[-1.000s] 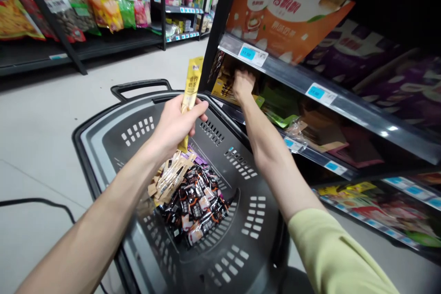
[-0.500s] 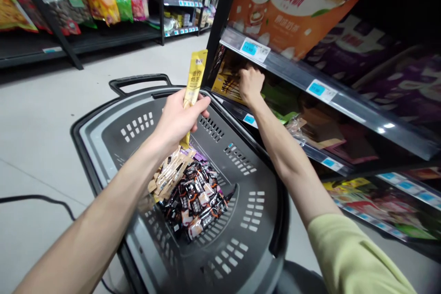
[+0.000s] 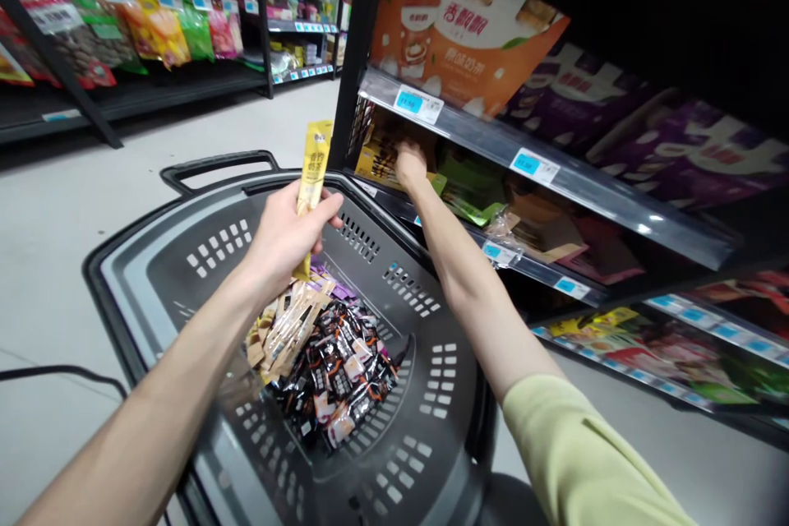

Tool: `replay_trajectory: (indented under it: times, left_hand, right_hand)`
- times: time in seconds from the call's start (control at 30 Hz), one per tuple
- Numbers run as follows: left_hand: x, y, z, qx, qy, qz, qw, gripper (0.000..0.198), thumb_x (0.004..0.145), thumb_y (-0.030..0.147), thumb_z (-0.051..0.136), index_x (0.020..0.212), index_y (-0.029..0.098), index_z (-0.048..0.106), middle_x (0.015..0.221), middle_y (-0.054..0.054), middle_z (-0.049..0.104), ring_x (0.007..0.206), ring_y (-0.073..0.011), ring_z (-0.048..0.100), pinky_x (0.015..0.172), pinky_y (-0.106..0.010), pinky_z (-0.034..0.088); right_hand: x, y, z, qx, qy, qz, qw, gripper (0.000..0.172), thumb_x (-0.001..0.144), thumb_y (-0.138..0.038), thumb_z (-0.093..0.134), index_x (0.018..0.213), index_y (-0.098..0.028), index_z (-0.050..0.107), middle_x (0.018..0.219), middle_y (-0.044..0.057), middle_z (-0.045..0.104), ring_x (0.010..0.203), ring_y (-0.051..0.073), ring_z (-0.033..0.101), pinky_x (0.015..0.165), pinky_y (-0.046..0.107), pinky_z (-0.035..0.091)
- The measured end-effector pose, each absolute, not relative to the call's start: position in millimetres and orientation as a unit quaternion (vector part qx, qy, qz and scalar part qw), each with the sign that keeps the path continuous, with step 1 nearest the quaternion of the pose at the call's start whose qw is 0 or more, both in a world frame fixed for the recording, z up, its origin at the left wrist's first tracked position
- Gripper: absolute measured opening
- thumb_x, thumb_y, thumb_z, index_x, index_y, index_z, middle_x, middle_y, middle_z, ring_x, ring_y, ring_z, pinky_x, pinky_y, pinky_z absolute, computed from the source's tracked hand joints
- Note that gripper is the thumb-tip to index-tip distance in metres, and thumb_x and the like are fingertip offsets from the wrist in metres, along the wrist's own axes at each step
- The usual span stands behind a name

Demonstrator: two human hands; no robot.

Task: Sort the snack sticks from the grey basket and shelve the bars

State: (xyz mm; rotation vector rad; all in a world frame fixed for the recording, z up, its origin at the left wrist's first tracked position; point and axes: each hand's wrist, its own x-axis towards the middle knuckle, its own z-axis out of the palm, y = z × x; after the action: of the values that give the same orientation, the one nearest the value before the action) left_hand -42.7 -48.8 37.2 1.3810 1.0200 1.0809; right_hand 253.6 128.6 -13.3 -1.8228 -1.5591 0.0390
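My left hand point(image 3: 294, 228) is closed round a slim yellow milk tea sachet point(image 3: 315, 156), held upright above the grey shopping basket point(image 3: 166, 283). Beneath it, in the basket, lie a heap of black sachets point(image 3: 345, 374), some tan sachets point(image 3: 288, 329) and a few purple ones point(image 3: 333, 286). My right hand point(image 3: 411, 163) reaches into the shelf, at a yellow display box point(image 3: 376, 163) with sachets in it. Its fingertips are hidden there, so what they hold does not show.
Above my right hand runs a shelf edge point(image 3: 481, 134) with price tags, bearing an orange milk tea carton point(image 3: 468, 41) and purple cartons point(image 3: 684, 144). Green packs point(image 3: 472, 185) lie right of the hand. Bagged snacks point(image 3: 154, 25) hang across the aisle. A basket handle point(image 3: 215, 158) sticks out at the far end.
The view has shifted, so basket, shelf and both arms sit further left. My right hand is deeper inside the shelf beside the yellow box. My left hand keeps the yellow sachet.
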Motion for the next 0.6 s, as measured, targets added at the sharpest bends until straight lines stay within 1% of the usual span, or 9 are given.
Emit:
replay_trajectory:
  times: [0.03, 0.13, 0.2, 0.27, 0.37, 0.43, 0.47, 0.53, 0.6]
  left_hand:
    - [-43, -49, 38, 0.578, 0.427, 0.450, 0.530, 0.015, 0.083, 0.031, 0.067, 0.086, 0.019, 0.060, 0.071, 0.001, 0.065, 0.040, -0.0048, 0.041, 0.037, -0.019, 0.032]
    - [-43, -52, 40, 0.582, 0.424, 0.441, 0.536, 0.016, 0.083, 0.032, 0.067, 0.087, 0.019, 0.059, 0.072, 0.001, 0.065, 0.041, -0.0051, 0.042, 0.038, -0.018, 0.032]
    - [-43, -52, 40, 0.585, 0.420, 0.440, 0.536, 0.017, 0.082, 0.033, 0.067, 0.087, 0.019, 0.059, 0.072, 0.001, 0.064, 0.041, -0.0051, 0.041, 0.038, -0.018, 0.033]
    - [-43, -50, 38, 0.589, 0.422, 0.442, 0.529, 0.018, 0.082, 0.034, 0.067, 0.087, 0.019, 0.058, 0.072, 0.001, 0.063, 0.042, -0.0053, 0.041, 0.039, -0.018, 0.033]
    - [-43, -45, 29, 0.594, 0.446, 0.448, 0.498, 0.021, 0.083, 0.038, 0.066, 0.090, 0.020, 0.058, 0.070, 0.001, 0.061, 0.044, -0.0069, 0.045, 0.042, -0.019, 0.036]
    - [-43, -40, 22, 0.599, 0.475, 0.450, 0.462, 0.023, 0.087, 0.042, 0.062, 0.093, 0.020, 0.058, 0.070, 0.001, 0.060, 0.048, -0.0095, 0.050, 0.046, -0.022, 0.040]
    - [-44, -37, 18, 0.603, 0.489, 0.447, 0.444, 0.025, 0.089, 0.044, 0.058, 0.095, 0.020, 0.058, 0.070, 0.000, 0.060, 0.049, -0.0112, 0.052, 0.049, -0.024, 0.042]
    - [-46, -31, 11, 0.618, 0.507, 0.427, 0.421, 0.027, 0.094, 0.046, 0.049, 0.098, 0.021, 0.058, 0.070, -0.002, 0.062, 0.052, -0.0144, 0.057, 0.054, -0.027, 0.045]
    - [-47, -25, 5, 0.642, 0.511, 0.390, 0.418, 0.027, 0.097, 0.043, 0.042, 0.102, 0.021, 0.058, 0.071, -0.003, 0.063, 0.054, -0.0166, 0.060, 0.057, -0.030, 0.046]
  right_hand:
    - [254, 128, -13, -0.721, -0.606, 0.018, 0.334, 0.031, 0.091, -0.009, 0.048, 0.115, -0.009, 0.068, 0.127, 0.019, 0.060, 0.128, 0.032, 0.053, 0.110, 0.052, 0.037]
    - [256, 125, -13, -0.751, -0.617, -0.008, 0.236, 0.051, 0.087, -0.008, 0.047, 0.137, -0.014, 0.057, 0.144, 0.016, 0.052, 0.136, 0.031, 0.047, 0.113, 0.050, 0.039]
    - [257, 123, -13, -0.744, -0.636, -0.019, 0.203, 0.060, 0.085, -0.006, 0.044, 0.144, -0.016, 0.051, 0.152, 0.013, 0.046, 0.140, 0.029, 0.043, 0.115, 0.048, 0.037]
    - [256, 123, -13, -0.739, -0.642, -0.026, 0.202, 0.060, 0.086, -0.008, 0.043, 0.145, -0.015, 0.049, 0.152, 0.013, 0.046, 0.139, 0.031, 0.043, 0.114, 0.051, 0.038]
    - [247, 119, -13, -0.728, -0.630, -0.039, 0.268, 0.051, 0.094, -0.022, 0.041, 0.142, -0.013, 0.051, 0.144, 0.018, 0.054, 0.134, 0.035, 0.048, 0.111, 0.056, 0.039]
    - [231, 110, -10, -0.700, -0.625, -0.052, 0.342, 0.046, 0.099, -0.036, 0.037, 0.137, -0.016, 0.055, 0.137, 0.018, 0.058, 0.131, 0.033, 0.050, 0.111, 0.055, 0.039]
    - [220, 103, -9, -0.678, -0.627, -0.046, 0.381, 0.047, 0.101, -0.044, 0.035, 0.133, -0.018, 0.058, 0.135, 0.016, 0.060, 0.129, 0.032, 0.051, 0.111, 0.053, 0.040]
    - [194, 81, -6, -0.625, -0.636, 0.020, 0.452, 0.055, 0.099, -0.060, 0.035, 0.126, -0.021, 0.061, 0.128, 0.014, 0.064, 0.123, 0.028, 0.056, 0.106, 0.048, 0.045]
    - [163, 54, -3, -0.566, -0.640, 0.172, 0.491, 0.063, 0.092, -0.073, 0.040, 0.120, -0.022, 0.064, 0.118, 0.011, 0.068, 0.110, 0.025, 0.063, 0.095, 0.043, 0.052]
